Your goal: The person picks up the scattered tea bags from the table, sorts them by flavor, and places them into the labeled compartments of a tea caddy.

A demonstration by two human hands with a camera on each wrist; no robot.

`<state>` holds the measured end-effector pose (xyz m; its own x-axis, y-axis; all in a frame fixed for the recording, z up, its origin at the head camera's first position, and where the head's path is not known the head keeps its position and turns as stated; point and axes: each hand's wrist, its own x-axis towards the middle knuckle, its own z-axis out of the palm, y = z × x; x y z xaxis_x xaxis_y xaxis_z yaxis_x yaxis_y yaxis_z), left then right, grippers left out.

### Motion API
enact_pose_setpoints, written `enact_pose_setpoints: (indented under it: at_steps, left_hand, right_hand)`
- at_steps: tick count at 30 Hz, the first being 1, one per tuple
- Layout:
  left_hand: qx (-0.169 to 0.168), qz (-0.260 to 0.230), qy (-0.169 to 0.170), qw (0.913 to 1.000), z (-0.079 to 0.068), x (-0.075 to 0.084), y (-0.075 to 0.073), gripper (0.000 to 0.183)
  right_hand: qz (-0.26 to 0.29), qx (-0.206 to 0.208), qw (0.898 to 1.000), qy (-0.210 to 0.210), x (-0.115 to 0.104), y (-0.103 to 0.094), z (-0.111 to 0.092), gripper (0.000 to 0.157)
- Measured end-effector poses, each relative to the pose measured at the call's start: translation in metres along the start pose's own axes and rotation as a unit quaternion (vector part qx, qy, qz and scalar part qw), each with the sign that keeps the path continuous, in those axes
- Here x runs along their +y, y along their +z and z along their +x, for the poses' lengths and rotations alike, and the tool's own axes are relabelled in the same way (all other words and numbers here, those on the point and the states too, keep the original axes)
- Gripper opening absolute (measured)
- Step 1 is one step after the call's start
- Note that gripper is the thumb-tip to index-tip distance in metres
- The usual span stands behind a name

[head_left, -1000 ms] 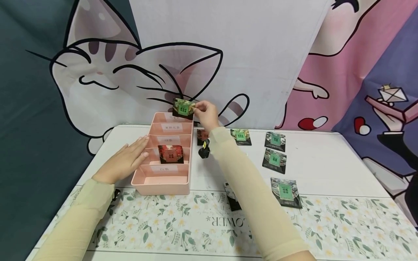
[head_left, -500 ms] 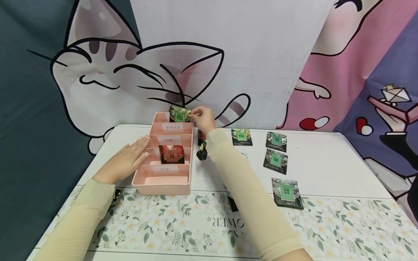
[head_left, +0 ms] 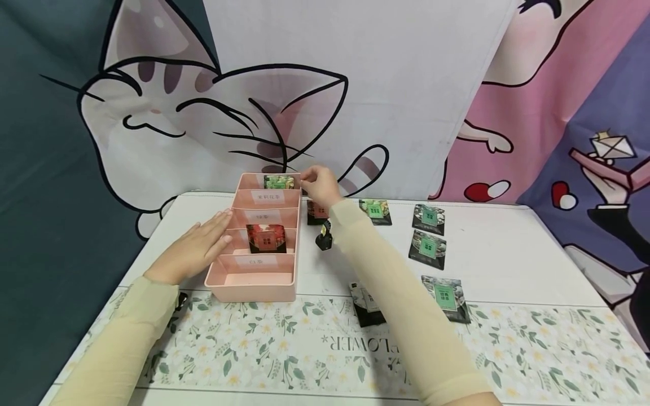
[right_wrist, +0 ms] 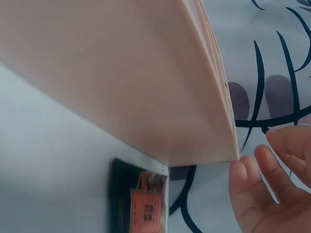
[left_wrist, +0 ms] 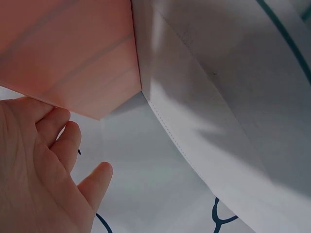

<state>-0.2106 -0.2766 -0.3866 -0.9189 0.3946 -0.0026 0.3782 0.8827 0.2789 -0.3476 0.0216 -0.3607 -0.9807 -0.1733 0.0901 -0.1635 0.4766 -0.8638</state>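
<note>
Green sachet (head_left: 279,182) sat in the far compartment of the pink box (head_left: 251,295). At the box's far right corner, the right hand (head_left: 321,186) had a narrow, loosely parted grip, perhaps touching it; the left hand (head_left: 193,251) lay straight-fingered against the box's left side.

The box (head_left: 256,294) is pink with white labels (head_left: 256,261), its front packet (head_left: 266,239) red and black, its rear packet (head_left: 279,182) green, the 3 rightmost packets (head_left: 427,249) dark with green panels (head_left: 444,298), the sleeves (head_left: 396,293) cream, and the counter (head_left: 487,254) white with a green-leaved floral band (head_left: 259,349).
</note>
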Motion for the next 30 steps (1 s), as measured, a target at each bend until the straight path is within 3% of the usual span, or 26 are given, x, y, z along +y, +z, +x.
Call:
enact_pose_setpoints:
  at_steps: [5,10,21,25,30]
  left_hand:
    - [0.000,0.001,-0.001,1.0000,0.001,0.001,-0.002,0.068]
    - [-0.005,0.004,-0.001,1.0000,0.003,0.001,-0.002,0.068]
    - [-0.005,0.004,0.001,1.0000,0.002,0.001,-0.002,0.068]
    - [-0.002,0.002,0.004,1.0000,0.001,0.000,-0.001,0.068]
    - [0.002,0.001,0.008,1.0000,-0.001,0.000,0.000,0.068]
  right_hand:
    - [-0.017,-0.032,0.999,-0.014,0.004,-0.012,-0.006,0.012]
    - [-0.048,-0.047,0.998,0.007,0.014,-0.022,-0.012,0.013]
    - [-0.055,-0.015,0.994,0.097,0.045,-0.030,-0.014,0.025]
    - [-0.087,0.005,0.989,0.120,0.052,-0.028,-0.013,0.010]
    - [-0.117,0.002,0.983,0.144,0.058,-0.024,-0.014,0.046]
